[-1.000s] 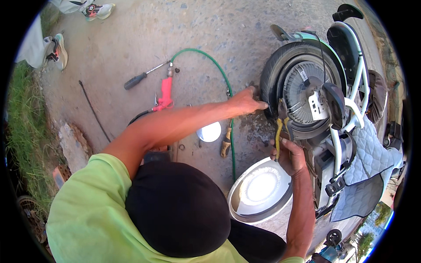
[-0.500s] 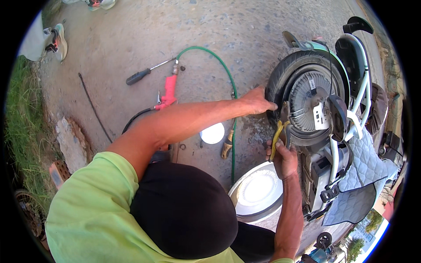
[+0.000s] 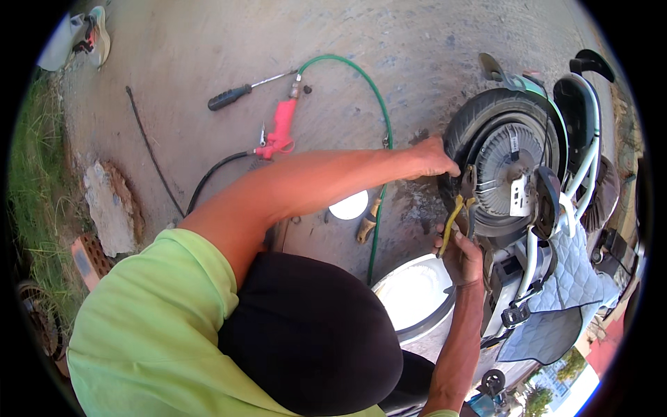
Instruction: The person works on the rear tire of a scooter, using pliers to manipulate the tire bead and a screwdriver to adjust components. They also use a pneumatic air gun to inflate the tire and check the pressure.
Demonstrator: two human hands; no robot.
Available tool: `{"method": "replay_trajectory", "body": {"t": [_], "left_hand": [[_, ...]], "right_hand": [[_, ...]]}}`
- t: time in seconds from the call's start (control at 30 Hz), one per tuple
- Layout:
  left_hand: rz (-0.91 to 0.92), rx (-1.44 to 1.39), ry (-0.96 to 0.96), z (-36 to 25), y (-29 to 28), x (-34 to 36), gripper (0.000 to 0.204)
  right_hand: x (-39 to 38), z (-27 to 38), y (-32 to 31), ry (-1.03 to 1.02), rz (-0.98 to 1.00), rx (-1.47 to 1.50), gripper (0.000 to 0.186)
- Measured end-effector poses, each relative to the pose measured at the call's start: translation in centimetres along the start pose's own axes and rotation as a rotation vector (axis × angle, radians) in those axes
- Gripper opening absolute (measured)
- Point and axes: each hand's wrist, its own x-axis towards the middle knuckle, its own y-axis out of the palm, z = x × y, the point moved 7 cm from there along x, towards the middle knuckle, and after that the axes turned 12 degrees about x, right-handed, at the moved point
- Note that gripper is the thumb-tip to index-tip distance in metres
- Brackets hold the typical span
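On the right, a wheel with a black tyre and a grey finned hub belongs to a small two-wheeled vehicle lying on its side. My left hand is closed on the tyre's near-left edge, its far fingers hidden. Below it, my right hand is wrapped round yellow-handled pliers. Their dark jaws point up to the wheel's edge, beside my left hand; what lies between them cannot be made out. Below my right wrist stands a white basin, brightly lit inside.
Left of the wheel lie a red air gun on a green hose, a screwdriver, a wooden-handled tool and a white round object. A rock and brick border the grass. A person's shoe shows far left.
The view has shifted, so the wheel and the ground tools appear farther right. Both hands keep their hold, the left on the tyre and the right on the pliers.
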Motion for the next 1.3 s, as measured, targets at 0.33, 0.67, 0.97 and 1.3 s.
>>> {"method": "replay_trajectory", "body": {"t": [0.33,0.67,0.97,1.3], "left_hand": [[-0.089,-0.177,-0.043,1.0,-0.7,1.3,0.071],[-0.055,-0.16,-0.013,0.8,-1.2,1.3,0.07],[-0.046,-0.129,-0.011,0.8,-1.3,1.6,0.072],[-0.031,-0.116,-0.008,0.7,-1.3,1.8,0.075]], "right_hand": [[0.7,0.0,0.1,0.076,0.049,0.032,0.075],[1.9,0.3,1.3,0.219,0.017,0.046,0.083],[1.7,0.8,2.0,0.115,-0.15,-0.113,0.077],[1.9,0.7,2.5,0.054,-0.182,-0.19,0.072]]}}
